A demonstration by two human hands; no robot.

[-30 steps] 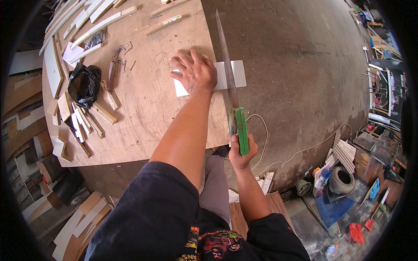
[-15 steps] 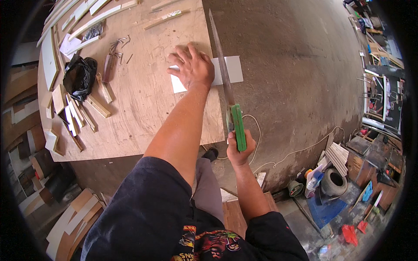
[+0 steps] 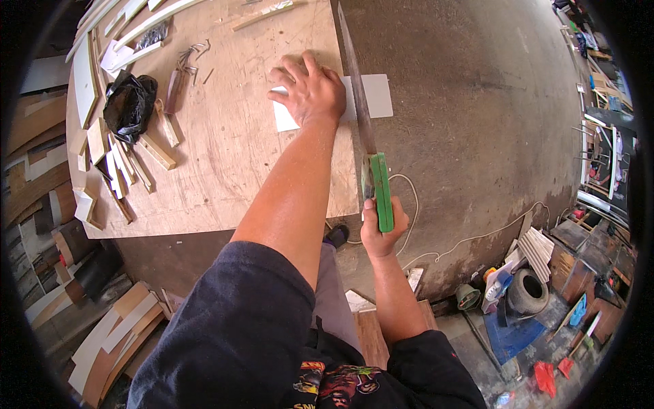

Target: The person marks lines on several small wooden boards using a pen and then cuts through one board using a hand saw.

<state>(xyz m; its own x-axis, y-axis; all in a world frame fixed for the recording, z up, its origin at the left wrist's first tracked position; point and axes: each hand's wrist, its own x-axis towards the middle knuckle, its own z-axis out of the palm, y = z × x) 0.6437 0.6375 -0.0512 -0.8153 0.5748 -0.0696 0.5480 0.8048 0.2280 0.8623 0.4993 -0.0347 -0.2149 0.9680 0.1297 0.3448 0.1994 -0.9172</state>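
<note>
A white board [image 3: 378,97] lies across the right edge of the plywood tabletop [image 3: 225,163], with its right part overhanging. My left hand [image 3: 310,92] presses down on the board near that edge, fingers spread and holding nothing. In my right hand [image 3: 385,228] is the green handle of a handsaw [image 3: 360,92], fingers wrapped round it. Its long blade points away from me and crosses the board just beyond the table edge. How deep the teeth sit in the board I cannot tell.
Left on the tabletop lie a black plastic bag [image 3: 129,105], loose nails [image 3: 191,58] and several wood offcuts [image 3: 157,151]. A pale cable [image 3: 470,242] winds over the floor at right, near a tire [image 3: 527,293] and scrap. Stacked boards [image 3: 116,341] stand at lower left.
The whole view has shifted slightly, so the table appears farther right and higher. Against the board, the saw seems drawn a little toward me. My left hand stays on the board.
</note>
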